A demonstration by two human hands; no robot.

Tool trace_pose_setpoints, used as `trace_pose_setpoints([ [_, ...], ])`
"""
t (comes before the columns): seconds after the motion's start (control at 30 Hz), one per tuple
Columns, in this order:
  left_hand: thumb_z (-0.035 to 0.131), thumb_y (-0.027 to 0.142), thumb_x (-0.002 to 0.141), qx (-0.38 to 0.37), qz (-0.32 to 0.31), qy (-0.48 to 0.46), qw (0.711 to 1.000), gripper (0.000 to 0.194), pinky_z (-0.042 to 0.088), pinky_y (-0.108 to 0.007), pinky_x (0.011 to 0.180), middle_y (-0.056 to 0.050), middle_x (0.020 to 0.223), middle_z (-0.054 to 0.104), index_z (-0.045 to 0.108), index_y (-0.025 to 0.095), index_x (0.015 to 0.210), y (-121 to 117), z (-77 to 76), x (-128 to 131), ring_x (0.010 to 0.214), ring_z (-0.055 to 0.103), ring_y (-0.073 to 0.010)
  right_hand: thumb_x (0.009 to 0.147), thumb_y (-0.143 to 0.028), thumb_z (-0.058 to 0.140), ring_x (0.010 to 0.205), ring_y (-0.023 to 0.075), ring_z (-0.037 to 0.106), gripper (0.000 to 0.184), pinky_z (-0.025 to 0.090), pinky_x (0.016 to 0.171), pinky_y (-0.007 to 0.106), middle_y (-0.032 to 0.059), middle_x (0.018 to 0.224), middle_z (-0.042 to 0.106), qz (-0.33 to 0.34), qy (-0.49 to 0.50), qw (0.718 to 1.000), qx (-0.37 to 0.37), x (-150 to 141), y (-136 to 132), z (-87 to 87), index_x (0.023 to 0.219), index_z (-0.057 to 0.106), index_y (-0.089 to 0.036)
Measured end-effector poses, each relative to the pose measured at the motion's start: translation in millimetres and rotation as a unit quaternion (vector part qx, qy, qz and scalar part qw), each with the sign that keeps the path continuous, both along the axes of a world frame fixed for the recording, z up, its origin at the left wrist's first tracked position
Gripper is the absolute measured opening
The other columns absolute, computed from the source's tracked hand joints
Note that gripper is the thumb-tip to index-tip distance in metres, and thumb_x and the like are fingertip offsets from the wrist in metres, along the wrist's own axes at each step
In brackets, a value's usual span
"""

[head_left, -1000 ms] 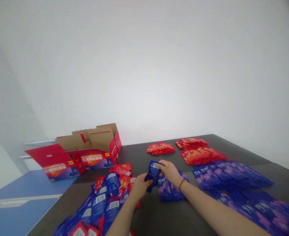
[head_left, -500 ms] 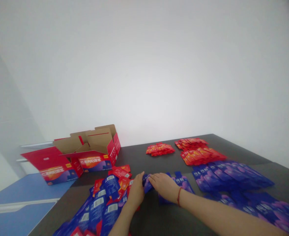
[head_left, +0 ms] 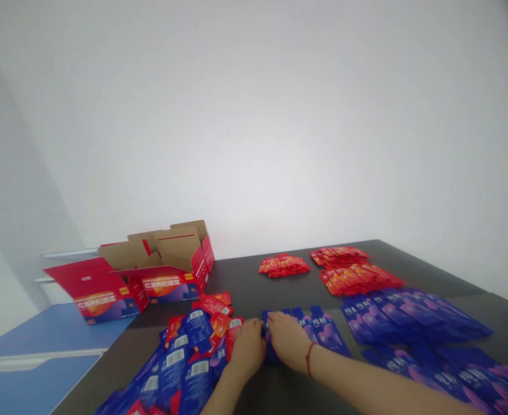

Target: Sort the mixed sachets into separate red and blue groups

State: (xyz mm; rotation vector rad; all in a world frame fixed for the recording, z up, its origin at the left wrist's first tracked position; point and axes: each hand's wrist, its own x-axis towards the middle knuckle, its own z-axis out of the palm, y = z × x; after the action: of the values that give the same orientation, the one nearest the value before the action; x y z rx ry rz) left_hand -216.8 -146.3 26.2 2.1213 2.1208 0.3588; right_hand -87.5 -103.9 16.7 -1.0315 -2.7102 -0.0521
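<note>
Both my hands rest low on the dark table (head_left: 254, 282), side by side. My right hand (head_left: 286, 340), with a red string at the wrist, presses on the left end of a short row of blue sachets (head_left: 323, 331) laid flat. My left hand (head_left: 247, 349) lies next to it with fingers curled, touching the same blue sachet (head_left: 266, 328) at its left edge. Left of my left hand spreads a loose heap of mixed blue and red sachets (head_left: 189, 357).
An open red cardboard box (head_left: 150, 271) stands at the back left. Fanned rows of red sachets (head_left: 353, 271) and a small red stack (head_left: 284, 265) lie at the back. Long rows of blue sachets (head_left: 409, 317) fill the right side. A blue surface (head_left: 33, 351) adjoins on the left.
A second ago both hands held a blue sachet up in the air. They have since lowered it onto the table at the left end of the short blue row.
</note>
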Motion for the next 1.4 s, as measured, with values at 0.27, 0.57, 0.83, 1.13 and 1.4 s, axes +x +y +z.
trace_pose_setpoints([
  [0.27,0.048,0.016,0.077,-0.002,0.089,0.138,0.986,0.033,0.039,-0.037,0.090,-0.014,0.113,0.057,0.058,0.012,0.108,-12.0,28.5,1.3,0.109,0.051,-0.0269,0.085,-0.022,0.038,0.132,0.0278,0.032,0.053,0.024,0.109,0.040,0.0185,0.142,0.038,-0.001,0.083,0.993,-0.081,-7.2,8.0,-29.2,0.134,0.043,-0.001],
  [0.57,0.054,0.024,0.074,-0.044,0.159,0.220,0.961,0.041,0.046,-0.036,0.079,-0.023,0.109,0.060,0.062,0.004,0.109,-16.1,31.0,1.1,0.105,0.054,-0.0320,0.086,-0.023,0.036,0.133,0.0279,0.030,0.055,0.022,0.110,0.040,0.0193,0.143,0.036,0.003,0.087,0.991,-0.101,-6.9,7.7,-27.4,0.135,0.039,0.001],
  [0.83,0.031,-0.001,0.082,-0.011,0.169,0.219,0.961,0.045,0.048,-0.031,0.074,-0.025,0.108,0.061,0.056,0.002,0.120,-14.2,23.5,5.2,0.104,0.058,-0.0286,0.082,-0.025,0.049,0.125,0.0278,0.042,0.050,0.029,0.107,0.038,0.0185,0.134,0.048,0.040,0.109,0.987,-0.115,-4.1,9.9,-0.8,0.128,0.051,-0.005],
  [1.13,0.046,0.020,0.085,0.011,0.080,0.070,0.994,0.018,0.042,-0.024,0.070,-0.006,0.090,0.068,0.061,0.018,0.094,-9.6,58.3,-25.7,0.086,0.063,-0.0180,0.080,-0.025,0.055,0.097,0.0212,0.060,0.027,0.046,0.086,0.032,0.0082,0.104,0.067,0.019,0.306,0.917,-0.257,-25.1,22.0,22.1,0.104,0.062,-0.016],
  [1.4,0.038,0.038,0.088,0.048,0.089,-0.221,0.970,0.034,0.038,-0.027,0.063,-0.002,0.063,0.058,0.053,0.018,0.064,10.9,35.1,-27.9,0.065,0.055,-0.0167,0.088,-0.026,0.041,0.069,0.0157,0.061,0.025,0.046,0.057,0.023,0.0045,0.074,0.065,-0.091,0.297,0.909,-0.277,-20.3,40.6,19.8,0.078,0.061,-0.015],
])
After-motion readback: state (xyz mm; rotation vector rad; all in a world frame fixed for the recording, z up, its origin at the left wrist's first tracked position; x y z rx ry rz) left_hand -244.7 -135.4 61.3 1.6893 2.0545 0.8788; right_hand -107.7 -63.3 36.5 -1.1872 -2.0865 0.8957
